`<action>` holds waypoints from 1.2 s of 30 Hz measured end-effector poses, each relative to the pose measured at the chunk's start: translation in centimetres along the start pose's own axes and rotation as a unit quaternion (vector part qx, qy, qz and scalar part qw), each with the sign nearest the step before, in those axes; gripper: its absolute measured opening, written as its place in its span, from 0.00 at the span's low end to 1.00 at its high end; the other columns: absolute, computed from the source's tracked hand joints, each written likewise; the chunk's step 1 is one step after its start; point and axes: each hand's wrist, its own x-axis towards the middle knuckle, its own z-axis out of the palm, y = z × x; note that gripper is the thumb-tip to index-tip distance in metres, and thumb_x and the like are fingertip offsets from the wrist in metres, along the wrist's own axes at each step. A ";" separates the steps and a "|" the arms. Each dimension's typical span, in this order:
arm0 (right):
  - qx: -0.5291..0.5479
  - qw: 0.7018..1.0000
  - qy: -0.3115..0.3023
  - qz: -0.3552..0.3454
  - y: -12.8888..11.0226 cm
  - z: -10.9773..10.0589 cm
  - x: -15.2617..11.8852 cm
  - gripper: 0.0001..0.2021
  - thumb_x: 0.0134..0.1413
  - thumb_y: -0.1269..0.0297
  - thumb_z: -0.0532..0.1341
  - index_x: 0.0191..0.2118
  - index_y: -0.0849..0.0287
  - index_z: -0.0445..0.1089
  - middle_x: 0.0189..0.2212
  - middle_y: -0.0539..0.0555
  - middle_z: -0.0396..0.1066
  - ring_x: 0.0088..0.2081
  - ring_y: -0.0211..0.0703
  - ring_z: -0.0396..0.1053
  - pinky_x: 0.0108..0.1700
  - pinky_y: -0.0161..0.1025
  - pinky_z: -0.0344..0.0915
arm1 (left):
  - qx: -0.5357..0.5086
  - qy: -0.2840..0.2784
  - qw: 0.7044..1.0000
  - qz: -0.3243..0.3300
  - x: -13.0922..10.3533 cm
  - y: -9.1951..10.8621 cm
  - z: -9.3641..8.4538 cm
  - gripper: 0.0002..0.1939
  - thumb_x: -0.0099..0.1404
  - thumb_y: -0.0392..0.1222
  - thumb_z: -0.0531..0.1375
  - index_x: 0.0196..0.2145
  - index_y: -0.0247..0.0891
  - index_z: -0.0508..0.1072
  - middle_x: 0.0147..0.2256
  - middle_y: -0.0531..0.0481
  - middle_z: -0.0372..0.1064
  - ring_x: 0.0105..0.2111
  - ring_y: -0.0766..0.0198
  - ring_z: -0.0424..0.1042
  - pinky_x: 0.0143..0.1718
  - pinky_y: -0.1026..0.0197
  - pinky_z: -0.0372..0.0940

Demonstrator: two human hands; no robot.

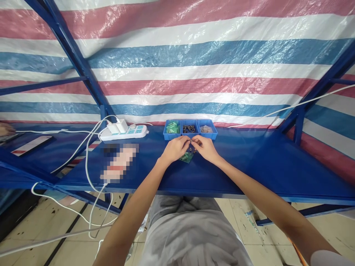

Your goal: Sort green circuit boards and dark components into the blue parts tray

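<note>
My left hand (176, 148) and my right hand (204, 147) meet fingertip to fingertip over the blue table, just in front of the parts bins. Both are closed in a pinch around something small; it is too tiny and too covered by the fingers to name. Below them on the tabletop lie a green circuit board (186, 157) and a few small dark and metallic parts. Behind the hands stand three joined blue bins: the left bin holds green pieces (173, 127), the middle one small dark-and-brass parts (189, 129), the right one pale clear pieces (206, 129).
A white power strip (124, 133) with plugged-in chargers sits left of the bins. White cables (87, 162) run over the table's left part and front edge. A blurred-out pinkish object (119, 164) lies nearby. At far left are a phone (31, 145) and another person's hand (6, 129).
</note>
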 end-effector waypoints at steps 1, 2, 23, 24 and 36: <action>-0.002 1.000 -0.003 -0.001 0.0 0.0 0.0 0.07 0.61 0.60 0.59 0.38 0.56 0.71 0.30 0.51 0.75 0.29 0.43 0.74 0.34 0.39 0.69 | -0.001 0.000 1.000 -0.001 0.0 0.0 0.0 0.15 0.77 0.45 0.47 0.45 0.40 0.72 0.41 0.47 0.75 0.38 0.58 0.74 0.35 0.61 0.63; -0.003 1.000 -0.006 -0.003 0.0 0.0 0.0 0.07 0.62 0.60 0.59 0.38 0.56 0.71 0.30 0.51 0.75 0.28 0.43 0.74 0.33 0.39 0.68 | -0.003 0.001 1.000 -0.001 0.0 0.0 0.0 0.16 0.77 0.46 0.47 0.45 0.40 0.72 0.41 0.47 0.75 0.39 0.58 0.74 0.36 0.61 0.63; 0.067 0.995 -0.051 0.049 -0.6 0.0 -0.1 0.17 0.63 0.48 0.57 0.33 0.56 0.70 0.26 0.52 0.75 0.26 0.43 0.74 0.34 0.39 0.72 | -0.108 0.013 0.994 0.015 0.2 -0.3 -0.3 0.12 0.71 0.40 0.55 0.49 0.42 0.73 0.44 0.48 0.77 0.43 0.59 0.76 0.45 0.59 0.69; 0.068 0.995 -0.053 0.048 -0.6 0.0 -0.1 0.17 0.64 0.49 0.57 0.33 0.56 0.70 0.26 0.52 0.75 0.26 0.43 0.74 0.34 0.39 0.72 | -0.104 0.018 0.994 0.013 0.2 -0.3 -0.2 0.11 0.71 0.40 0.55 0.48 0.41 0.74 0.44 0.48 0.77 0.43 0.59 0.76 0.45 0.59 0.69; 0.035 0.998 -0.024 0.037 -0.3 0.2 -0.2 0.11 0.61 0.56 0.59 0.33 0.56 0.71 0.26 0.50 0.74 0.26 0.43 0.74 0.32 0.39 0.71 | -0.075 0.021 0.997 0.021 0.2 -0.2 0.0 0.16 0.76 0.42 0.47 0.49 0.39 0.73 0.47 0.45 0.75 0.45 0.58 0.75 0.46 0.58 0.68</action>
